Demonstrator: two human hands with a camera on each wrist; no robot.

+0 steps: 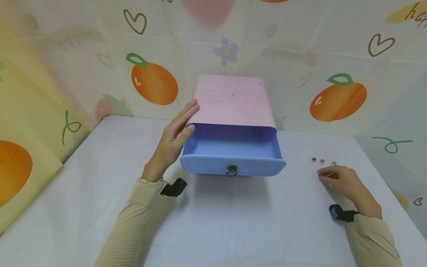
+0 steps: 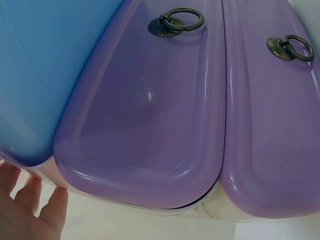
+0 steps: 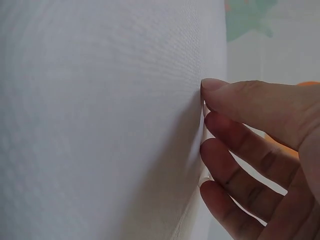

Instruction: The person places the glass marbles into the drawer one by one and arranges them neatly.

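A pink drawer cabinet (image 1: 233,100) stands on the table with its top blue drawer (image 1: 213,165) pulled out, the inside bare. My left hand (image 1: 171,139) rests against the cabinet's left edge, fingers extended; its fingertips also show at the lower left of the left wrist view. At the right, my right hand (image 1: 343,183) has its thumb and fingertips down at the tabletop, fingers bent. Whether something small is between them is hidden. Just beyond it lie a small blue bead-like piece (image 1: 314,159), a tan one (image 1: 322,161) and a yellowish one (image 1: 334,163).
Below the blue drawer are two purple drawer fronts (image 2: 140,115), closed, with bronze ring pulls (image 2: 185,20). A similar ring pull (image 1: 231,170) hangs on the blue drawer. A printed cloth (image 1: 267,48) hangs behind the white-covered table (image 1: 227,230).
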